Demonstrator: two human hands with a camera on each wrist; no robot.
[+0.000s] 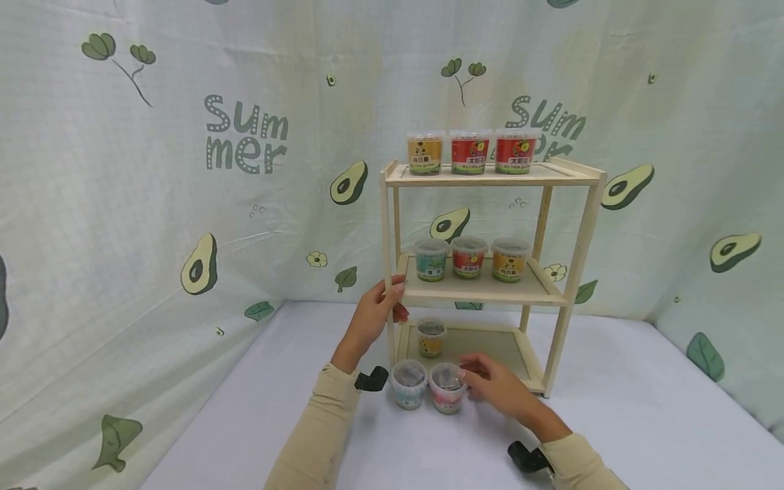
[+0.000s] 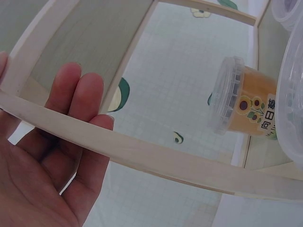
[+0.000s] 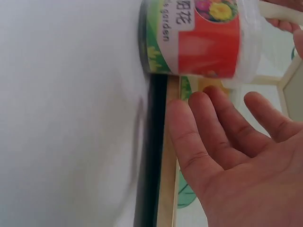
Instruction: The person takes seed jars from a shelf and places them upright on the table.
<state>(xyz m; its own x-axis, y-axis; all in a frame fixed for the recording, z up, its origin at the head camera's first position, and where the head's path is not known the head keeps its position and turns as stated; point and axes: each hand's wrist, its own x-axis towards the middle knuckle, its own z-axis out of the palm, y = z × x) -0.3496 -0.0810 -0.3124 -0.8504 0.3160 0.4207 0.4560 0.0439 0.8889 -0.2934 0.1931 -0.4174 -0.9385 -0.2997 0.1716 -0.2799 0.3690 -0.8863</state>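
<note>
Red cup (image 1: 448,398) on the bench (image 1: 643,408), just left of the right hand (image 1: 495,386). Right hand loose, fingers straight and not round the cup; touching or not, cannot tell. Left hand (image 1: 371,312) wrapped round the left front post (image 1: 386,224) of the shelf (image 1: 490,182). Best to pinch both sides, squeeze softly and hold the cup level. Mind the blue cup (image 1: 408,396) close by, between both hands. Behind it, a yellow cup (image 1: 431,346) on the bottom board (image 1: 490,344). Watch out for the middle board (image 1: 478,297) above the right hand, with three more cups (image 1: 468,262) on top.
</note>
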